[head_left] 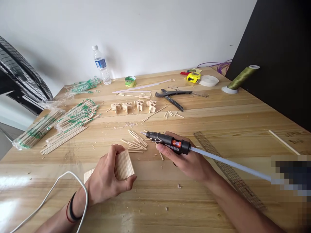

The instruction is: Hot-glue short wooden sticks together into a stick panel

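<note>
My left hand (pixel 107 174) grips a small block of glued wooden sticks (pixel 123 164) between thumb and fingers, low at centre-left. Another ribbed stick piece (pixel 88 174) shows partly behind that hand. My right hand (pixel 182 157) is wrapped round a black glue gun (pixel 167 142), its nozzle pointing left, apart from the block. A long translucent glue stick (pixel 230 164) runs out of the gun's rear to the right. Short cut sticks (pixel 137 142) lie loose beyond the block, below the nozzle.
Several small stick assemblies (pixel 139 105) stand mid-table, near black cutters (pixel 173 95). Bagged sticks (pixel 39 127) lie left, below a fan (pixel 21 64). A bottle (pixel 101 66), yellow tape measure (pixel 193 77) and thread spool (pixel 244 77) stand behind. A ruler (pixel 228 168) and white cable (pixel 55 186) lie nearer.
</note>
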`<state>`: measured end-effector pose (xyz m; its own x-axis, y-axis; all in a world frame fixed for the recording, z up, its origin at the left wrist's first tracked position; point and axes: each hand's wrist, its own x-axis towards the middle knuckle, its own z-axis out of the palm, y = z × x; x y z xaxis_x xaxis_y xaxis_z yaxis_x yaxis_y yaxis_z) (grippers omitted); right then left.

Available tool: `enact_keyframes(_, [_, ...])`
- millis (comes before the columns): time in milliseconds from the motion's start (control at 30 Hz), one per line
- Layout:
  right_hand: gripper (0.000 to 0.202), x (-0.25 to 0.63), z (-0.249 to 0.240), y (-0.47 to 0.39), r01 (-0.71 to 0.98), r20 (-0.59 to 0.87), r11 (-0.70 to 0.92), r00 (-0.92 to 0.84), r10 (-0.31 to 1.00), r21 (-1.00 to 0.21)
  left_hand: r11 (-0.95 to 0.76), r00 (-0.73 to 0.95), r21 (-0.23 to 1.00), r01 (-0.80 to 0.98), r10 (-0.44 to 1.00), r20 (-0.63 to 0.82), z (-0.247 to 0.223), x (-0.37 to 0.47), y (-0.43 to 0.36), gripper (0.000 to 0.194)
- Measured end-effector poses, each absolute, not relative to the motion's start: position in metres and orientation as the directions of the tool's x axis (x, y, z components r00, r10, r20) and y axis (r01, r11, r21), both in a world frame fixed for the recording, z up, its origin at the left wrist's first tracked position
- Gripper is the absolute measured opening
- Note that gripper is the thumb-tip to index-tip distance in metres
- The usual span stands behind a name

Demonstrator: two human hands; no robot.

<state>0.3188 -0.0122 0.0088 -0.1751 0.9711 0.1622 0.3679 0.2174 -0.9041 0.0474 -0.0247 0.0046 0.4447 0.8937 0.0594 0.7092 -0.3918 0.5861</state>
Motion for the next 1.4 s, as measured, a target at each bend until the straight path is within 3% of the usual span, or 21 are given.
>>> enact_keyframes(233, [0.032,0.315,0.005,-0.014,0.291,0.11,0.155,-0.166,0.98,-0.944,-0.442,0.486,0.547,0.711,0.871,0.072,-0.001,0.045,-0.02,0.052])
enact_keyframes(467, [0.033,0.313,0.003,-0.011,0.483,0.302,0.288,-0.052,0.952,-0.827,-0.546,0.521,0.471,0.693,0.831,0.196,0.008,0.045,-0.015,0.048])
enact_keyframes(700, [0.029,0.312,-0.003,-0.011,0.521,0.374,0.354,-0.072,0.925,-0.777,-0.506,0.49,0.467,0.725,0.856,0.166,0.009,0.044,-0.014,0.048])
enact_keyframes(967, [0.027,0.313,0.002,-0.009,0.45,0.346,0.346,-0.085,0.934,-0.823,-0.455,0.438,0.459,0.763,0.886,0.149,-0.002,0.045,-0.015,0.055])
enact_keyframes(1167, [0.021,0.317,0.008,-0.012,0.269,0.196,0.253,-0.219,0.956,-0.93,-0.452,0.446,0.451,0.769,0.886,0.127,-0.002,0.044,-0.017,0.047])
enact_keyframes(1400, [0.025,0.321,0.007,-0.012,0.127,0.163,0.26,-0.505,0.848,-0.957,-0.436,0.469,0.504,0.746,0.881,0.068,0.001,0.044,-0.017,0.049])
